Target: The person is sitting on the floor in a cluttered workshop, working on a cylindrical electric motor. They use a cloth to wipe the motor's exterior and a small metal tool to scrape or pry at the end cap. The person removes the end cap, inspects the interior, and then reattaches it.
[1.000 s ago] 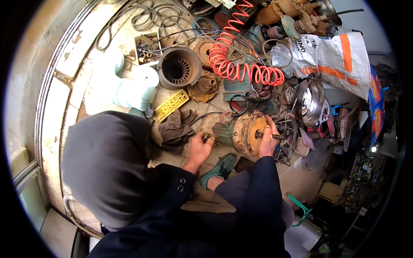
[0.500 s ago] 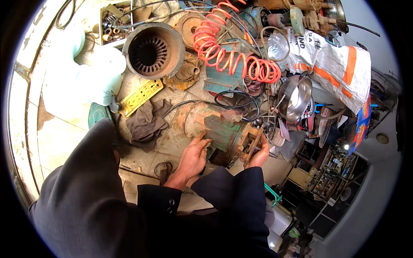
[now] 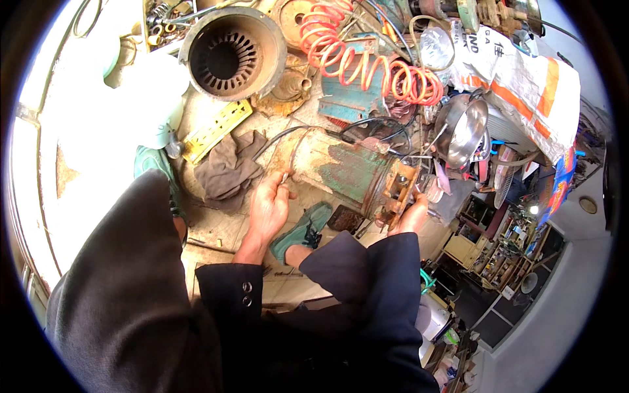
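Observation:
A worn green and rust motor (image 3: 344, 170) lies across the floor in front of me. My right hand (image 3: 409, 209) grips its right end, at a rusty bracket (image 3: 396, 190) with a shaft beside it. My left hand (image 3: 265, 209) is by the motor's left end, its fingers curled around something small and pale that I cannot make out. A crumpled brown cloth (image 3: 223, 170) lies just left of that hand, below a yellow power strip (image 3: 216, 131).
My green shoes (image 3: 304, 229) rest beside the motor and at left. Behind are a cast housing (image 3: 259, 65), red coiled hose (image 3: 413, 85), teal metal part (image 3: 347, 95), steel bowl (image 3: 462, 131) and woven sack (image 3: 531, 92). Cluttered shelves (image 3: 491, 255) stand right.
The motor has turned, so the bracket shows where the round yellowish end face was. My left hand has moved left and up. The view has shifted, with my left leg appearing farther left.

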`<state>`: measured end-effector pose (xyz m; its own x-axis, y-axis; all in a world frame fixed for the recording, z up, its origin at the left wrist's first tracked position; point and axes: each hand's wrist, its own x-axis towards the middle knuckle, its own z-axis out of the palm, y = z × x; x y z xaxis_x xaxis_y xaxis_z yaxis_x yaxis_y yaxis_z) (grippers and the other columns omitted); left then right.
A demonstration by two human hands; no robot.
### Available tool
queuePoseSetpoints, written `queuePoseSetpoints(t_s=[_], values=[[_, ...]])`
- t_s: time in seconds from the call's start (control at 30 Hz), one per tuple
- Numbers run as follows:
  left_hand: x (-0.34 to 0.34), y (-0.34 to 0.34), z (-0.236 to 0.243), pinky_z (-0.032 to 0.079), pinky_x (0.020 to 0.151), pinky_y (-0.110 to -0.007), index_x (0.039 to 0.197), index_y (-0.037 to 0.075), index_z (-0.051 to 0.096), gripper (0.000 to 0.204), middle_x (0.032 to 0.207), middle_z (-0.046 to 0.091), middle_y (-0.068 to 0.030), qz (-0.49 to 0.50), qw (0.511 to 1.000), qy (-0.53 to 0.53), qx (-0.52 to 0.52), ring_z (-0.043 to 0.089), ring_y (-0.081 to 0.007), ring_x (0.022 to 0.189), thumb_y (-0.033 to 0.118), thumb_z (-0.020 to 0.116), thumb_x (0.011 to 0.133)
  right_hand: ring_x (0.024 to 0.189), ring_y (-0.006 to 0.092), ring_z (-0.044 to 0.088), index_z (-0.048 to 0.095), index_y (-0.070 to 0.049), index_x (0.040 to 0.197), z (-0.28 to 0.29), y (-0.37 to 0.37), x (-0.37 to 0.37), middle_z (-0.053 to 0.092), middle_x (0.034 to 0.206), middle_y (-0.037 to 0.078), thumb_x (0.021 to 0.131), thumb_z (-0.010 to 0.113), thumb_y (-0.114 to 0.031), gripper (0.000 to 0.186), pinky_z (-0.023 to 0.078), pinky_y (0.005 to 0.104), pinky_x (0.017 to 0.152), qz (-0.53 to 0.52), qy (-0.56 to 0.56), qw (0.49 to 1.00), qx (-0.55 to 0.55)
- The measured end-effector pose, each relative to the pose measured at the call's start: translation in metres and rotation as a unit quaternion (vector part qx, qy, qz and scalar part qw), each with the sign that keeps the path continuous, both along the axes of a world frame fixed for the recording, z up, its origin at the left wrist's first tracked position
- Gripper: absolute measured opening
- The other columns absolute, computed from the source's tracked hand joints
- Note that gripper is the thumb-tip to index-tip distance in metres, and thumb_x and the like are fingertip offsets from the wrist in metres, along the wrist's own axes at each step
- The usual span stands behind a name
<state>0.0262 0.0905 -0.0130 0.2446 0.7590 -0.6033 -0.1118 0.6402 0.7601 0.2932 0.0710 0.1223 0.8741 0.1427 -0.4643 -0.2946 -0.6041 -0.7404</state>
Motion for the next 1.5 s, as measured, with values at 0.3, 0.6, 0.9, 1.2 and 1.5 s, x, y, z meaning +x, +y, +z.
queuePoseSetpoints(t_s=[0.3, 0.6, 0.9, 1.2, 1.5], values=[[0.000, -0.004, -0.002, 0.053, 0.078, -0.032, 0.125, -0.005, 0.063, 0.036, 0.102, 0.071, -0.0124, -0.073, 0.997, -0.006, -0.020, 0.071, -0.0157, 0.078, 0.004, 0.044, 0.096, 0.045, 0.0229, 0.055, 0.060, -0.007, 0.130, 0.003, -0.004, -0.011, 0.067, 0.090, 0.017, 0.097, 0.038, -0.030, 0.046, 0.043, 0.0383, 0.035, -0.084, -0.044, 0.995, 0.033], [-0.005, -0.009, -0.012, 0.053, 0.077, -0.031, 0.123, -0.007, 0.062, 0.034, 0.115, 0.070, -0.0148, -0.041, 0.998, -0.013, -0.053, 0.069, -0.0150, 0.076, 0.003, 0.045, 0.096, 0.094, 0.0302, 0.068, 0.061, -0.002, 0.131, -0.024, -0.022, 0.027, 0.065, 0.115, 0.016, 0.094, 0.043, -0.029, 0.049, 0.060, 0.0444, 0.068, -0.041, -0.035, 0.999, 0.006], [-0.005, -0.011, -0.012, 0.053, 0.078, -0.031, 0.124, -0.009, 0.062, 0.035, 0.117, 0.070, -0.0166, -0.056, 0.996, 0.003, -0.075, 0.069, -0.0160, 0.078, 0.004, 0.046, 0.096, 0.083, 0.0297, 0.068, 0.062, -0.002, 0.127, -0.024, -0.028, 0.035, 0.067, 0.108, 0.015, 0.093, 0.042, -0.028, 0.048, 0.058, 0.0458, 0.065, -0.061, -0.002, 0.998, -0.003], [-0.005, -0.013, -0.014, 0.055, 0.079, -0.033, 0.123, -0.009, 0.061, 0.034, 0.117, 0.069, -0.0178, -0.050, 0.995, -0.003, -0.082, 0.068, -0.0179, 0.084, 0.005, 0.047, 0.096, 0.082, 0.0268, 0.066, 0.064, -0.003, 0.123, -0.021, -0.028, 0.034, 0.068, 0.107, 0.014, 0.091, 0.044, -0.029, 0.046, 0.056, 0.0419, 0.066, -0.050, 0.033, 0.998, -0.014], [-0.003, -0.015, -0.015, 0.055, 0.079, -0.032, 0.120, -0.009, 0.062, 0.032, 0.116, 0.069, -0.0166, -0.042, 0.995, -0.013, -0.091, 0.067, -0.0171, 0.085, 0.005, 0.048, 0.096, 0.074, 0.0263, 0.065, 0.065, -0.005, 0.115, -0.018, -0.019, 0.025, 0.068, 0.098, 0.011, 0.092, 0.044, -0.030, 0.041, 0.055, 0.0412, 0.064, -0.060, 0.016, 0.998, -0.005]])
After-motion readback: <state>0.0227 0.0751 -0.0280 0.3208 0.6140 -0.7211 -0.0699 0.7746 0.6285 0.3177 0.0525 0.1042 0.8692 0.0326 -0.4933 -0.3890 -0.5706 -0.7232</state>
